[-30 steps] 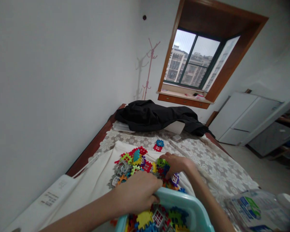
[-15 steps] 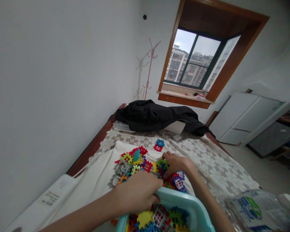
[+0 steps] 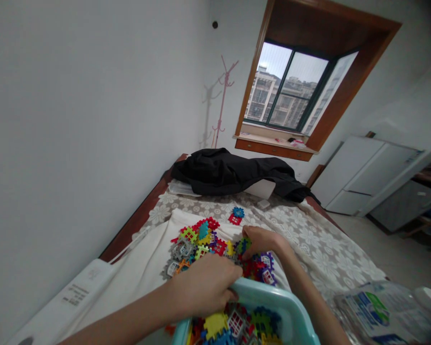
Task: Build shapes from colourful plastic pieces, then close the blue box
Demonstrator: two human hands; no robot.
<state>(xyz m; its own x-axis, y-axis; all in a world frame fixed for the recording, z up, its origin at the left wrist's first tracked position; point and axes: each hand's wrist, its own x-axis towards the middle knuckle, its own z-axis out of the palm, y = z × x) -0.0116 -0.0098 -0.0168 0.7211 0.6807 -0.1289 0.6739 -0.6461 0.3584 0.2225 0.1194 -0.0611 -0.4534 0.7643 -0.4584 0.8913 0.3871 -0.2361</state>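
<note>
My left hand is closed over the far rim of a light-blue plastic basin. Inside the basin lie toothed plastic building blocks in yellow, blue, red, grey and green. Beyond it, a pile of similar blocks is spread on a white cloth. My right hand rests at the right side of this pile, thumb and fingers apart and curved around green and blue blocks. Purple blocks sit just below that hand. Some fingertips are hidden among the blocks.
A red and blue block pair lies apart on the flowered bedcover. Black fabric covers the far end. A large clear plastic bottle is at the lower right, a white box-like object at left by the wall.
My right hand has shifted slightly at the pile. Red and purple blocks beneath it have moved a little, with the purple ones turned. My left hand stays on the basin rim.
</note>
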